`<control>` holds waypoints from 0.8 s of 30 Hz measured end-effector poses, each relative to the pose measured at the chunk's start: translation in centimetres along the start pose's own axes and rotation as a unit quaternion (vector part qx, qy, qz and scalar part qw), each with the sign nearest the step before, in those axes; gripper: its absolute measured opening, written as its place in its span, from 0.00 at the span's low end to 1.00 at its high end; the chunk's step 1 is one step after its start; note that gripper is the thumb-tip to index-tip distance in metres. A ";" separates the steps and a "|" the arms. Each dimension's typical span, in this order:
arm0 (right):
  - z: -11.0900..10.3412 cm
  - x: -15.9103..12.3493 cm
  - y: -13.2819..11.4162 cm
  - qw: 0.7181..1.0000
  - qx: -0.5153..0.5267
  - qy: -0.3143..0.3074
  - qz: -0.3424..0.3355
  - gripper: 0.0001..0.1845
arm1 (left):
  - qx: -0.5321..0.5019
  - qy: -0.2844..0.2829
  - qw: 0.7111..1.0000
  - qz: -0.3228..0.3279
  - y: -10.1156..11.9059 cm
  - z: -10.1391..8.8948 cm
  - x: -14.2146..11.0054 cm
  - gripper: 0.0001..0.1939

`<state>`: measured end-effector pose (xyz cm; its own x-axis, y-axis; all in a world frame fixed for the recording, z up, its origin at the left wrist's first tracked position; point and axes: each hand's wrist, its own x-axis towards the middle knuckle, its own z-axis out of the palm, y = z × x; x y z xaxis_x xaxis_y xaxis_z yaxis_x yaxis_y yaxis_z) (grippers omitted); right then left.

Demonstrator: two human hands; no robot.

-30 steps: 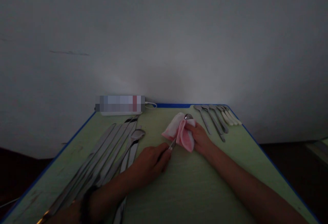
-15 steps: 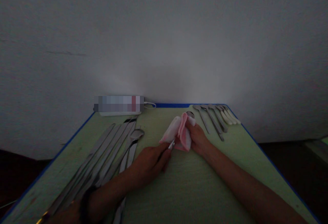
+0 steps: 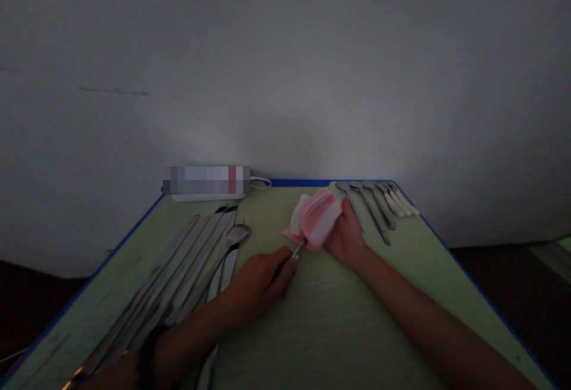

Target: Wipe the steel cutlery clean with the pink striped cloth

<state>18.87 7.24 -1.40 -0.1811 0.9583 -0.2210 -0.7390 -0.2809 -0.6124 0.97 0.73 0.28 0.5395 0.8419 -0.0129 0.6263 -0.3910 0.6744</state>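
My left hand (image 3: 264,280) is closed around the handle of a metal spoon (image 3: 299,248), over the middle of the table. A folded pink and white cloth (image 3: 322,219) wraps the spoon's far part, so its bowl is hidden. My right hand (image 3: 349,240) grips this cloth from the right side; most of its fingers are behind the fabric. Left of my left hand, a large spoon (image 3: 238,234) lies with its bowl facing away from me, beside several long flat metal utensils (image 3: 178,253).
Several metal spoons (image 3: 372,208) lie in a row at the back right, next to several utensils with white handles (image 3: 395,204). A blurred-out box (image 3: 207,182) with a white cable (image 3: 263,183) stands at the back left. A wall (image 3: 285,81) rises behind the green table (image 3: 339,330).
The cloth has shifted and opened out over the spoon's bowl, which showed earlier. My right hand has turned, with its fingers further behind the cloth. My left hand has barely moved.
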 end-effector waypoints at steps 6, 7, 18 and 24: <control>-0.1 -0.4 0.3 0.994 -0.094 0.043 -0.030 0.14 | 0.004 -0.010 1.000 0.007 0.1 -0.1 0.0 0.14; -0.1 -0.5 0.4 0.992 -0.114 0.048 -0.034 0.15 | 0.006 -0.013 1.000 0.010 0.1 -0.1 0.0 0.14; -0.5 0.1 0.2 0.985 -0.140 0.082 -0.054 0.17 | -0.008 -0.016 1.000 0.010 -0.1 0.0 0.0 0.14; -1.4 0.5 -2.0 0.994 -0.080 -0.057 0.055 0.17 | -0.055 0.013 0.998 -0.002 -0.2 -0.1 0.1 0.18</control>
<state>21.19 8.18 -1.30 -0.3338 0.9186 -0.2115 -0.5997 -0.3800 -0.7042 0.86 0.97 0.18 0.5220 0.8530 0.0025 0.5623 -0.3463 0.7510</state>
